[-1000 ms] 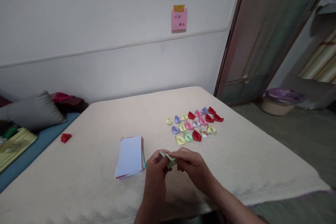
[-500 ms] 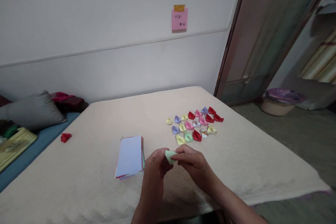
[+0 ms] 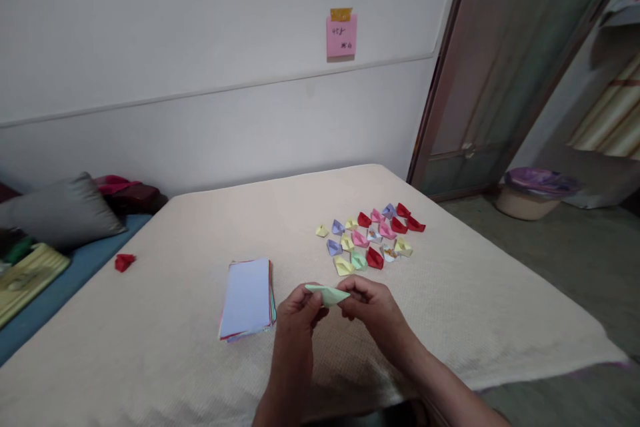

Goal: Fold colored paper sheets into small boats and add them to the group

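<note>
A small pale green folded paper piece (image 3: pixel 329 295) is held just above the table, pinched from both sides. My left hand (image 3: pixel 296 317) grips its left end with closed fingers. My right hand (image 3: pixel 373 307) grips its right end the same way. To the left of my hands lies a stack of coloured paper sheets (image 3: pixel 247 298) with a light blue sheet on top. Beyond my hands sits a cluster of several small folded paper shapes (image 3: pixel 373 238) in red, pink, yellow, purple and green.
The table (image 3: pixel 200 227) has a cream textured cover. A lone red folded piece (image 3: pixel 124 261) lies near its left edge. A grey cushion (image 3: pixel 67 212) and a blue mat lie to the left. A pink note (image 3: pixel 341 36) hangs on the wall; a basin (image 3: pixel 535 192) stands on the floor at right.
The green piece was bunched between my fingers; now it is turned and drawn out flat and long between both hands. My hands have shifted slightly upward.
</note>
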Motion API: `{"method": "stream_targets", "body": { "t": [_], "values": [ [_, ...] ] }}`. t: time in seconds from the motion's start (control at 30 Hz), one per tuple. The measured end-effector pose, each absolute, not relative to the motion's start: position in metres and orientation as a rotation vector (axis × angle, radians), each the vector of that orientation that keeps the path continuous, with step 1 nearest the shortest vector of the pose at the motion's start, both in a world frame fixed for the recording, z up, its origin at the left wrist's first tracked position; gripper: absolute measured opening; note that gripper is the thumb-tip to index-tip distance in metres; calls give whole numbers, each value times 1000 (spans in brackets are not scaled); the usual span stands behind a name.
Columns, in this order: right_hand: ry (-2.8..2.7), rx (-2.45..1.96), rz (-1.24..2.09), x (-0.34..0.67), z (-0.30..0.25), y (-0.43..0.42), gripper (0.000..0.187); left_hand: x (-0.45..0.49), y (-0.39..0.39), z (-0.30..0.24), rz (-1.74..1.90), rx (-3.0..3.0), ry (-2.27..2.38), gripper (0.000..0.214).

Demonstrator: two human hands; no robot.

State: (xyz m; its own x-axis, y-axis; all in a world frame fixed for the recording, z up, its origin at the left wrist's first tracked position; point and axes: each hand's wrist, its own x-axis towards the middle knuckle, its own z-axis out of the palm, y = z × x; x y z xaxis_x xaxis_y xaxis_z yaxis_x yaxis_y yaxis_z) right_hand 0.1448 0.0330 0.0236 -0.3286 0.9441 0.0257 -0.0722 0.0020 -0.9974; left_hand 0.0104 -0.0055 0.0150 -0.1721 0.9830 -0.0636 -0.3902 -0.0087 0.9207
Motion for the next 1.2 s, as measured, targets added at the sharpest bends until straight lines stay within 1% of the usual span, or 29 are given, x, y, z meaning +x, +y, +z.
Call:
{"method": "stream_targets", "body": {
  "t": [0.17,0.33,0.53,0.83,0.93,1.2],
  "values": [
    [-1357,-857,1484,147,19,33,15,13,-6,13,1533,828,1040,10],
    [-1290,-827,1528,148,17,31,18,14,-6,9,1564,856,1063,10],
    [-1463,-968,1327,144,17,32,17,15,-6,7,1553,926,1108,12],
    [-1678,-1004,955,145,14,29,19,18,-6,13,1577,839,1058,9],
    [-1716,-996,917,145,12,29,20,17,-6,12,1611,857,1090,9],
    [-1712,-1001,958,145,13,28,19,17,-8,16,1620,844,1041,22]
  ]
}}
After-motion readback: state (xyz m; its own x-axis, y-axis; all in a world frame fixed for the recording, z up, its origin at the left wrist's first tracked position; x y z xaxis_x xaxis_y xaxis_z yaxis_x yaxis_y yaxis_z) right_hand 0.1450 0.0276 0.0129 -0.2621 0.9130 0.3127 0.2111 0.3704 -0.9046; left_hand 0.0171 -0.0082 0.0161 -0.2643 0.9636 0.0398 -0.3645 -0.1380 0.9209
